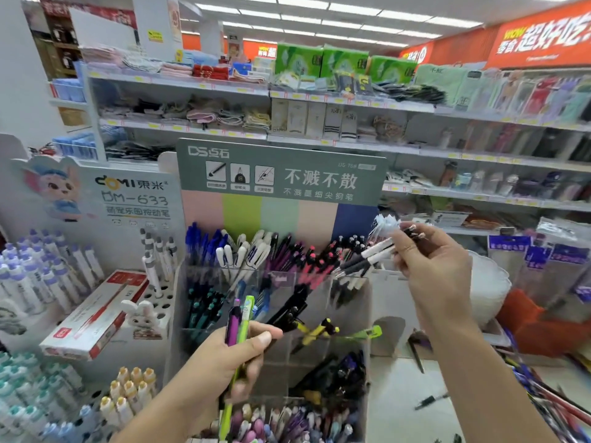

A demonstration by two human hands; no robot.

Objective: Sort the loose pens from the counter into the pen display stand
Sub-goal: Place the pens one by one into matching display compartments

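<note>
The pen display stand (275,318) is set on the table (403,391), its clear compartments grouped by colour. White-barrelled pens (367,259) are pinched in the right hand (431,266), tips angled toward the top right compartment; they should be matched to like pens and lowered tip-first. A purple pen (232,327) and a green pen (244,324) are clamped by the left hand (224,362), kept clear meanwhile.

Behind the stand run long store shelves (319,142) stacked with folded cloths (204,115), boxed socks (315,119) and green tissue packs (343,63) along the top. An orange banner (540,36) with white lettering hangs at the upper right. At the left, a red-and-white box (96,314) lies tilted beside a white bunny figure (142,316), near a cartoon mascot sign (54,190).
</note>
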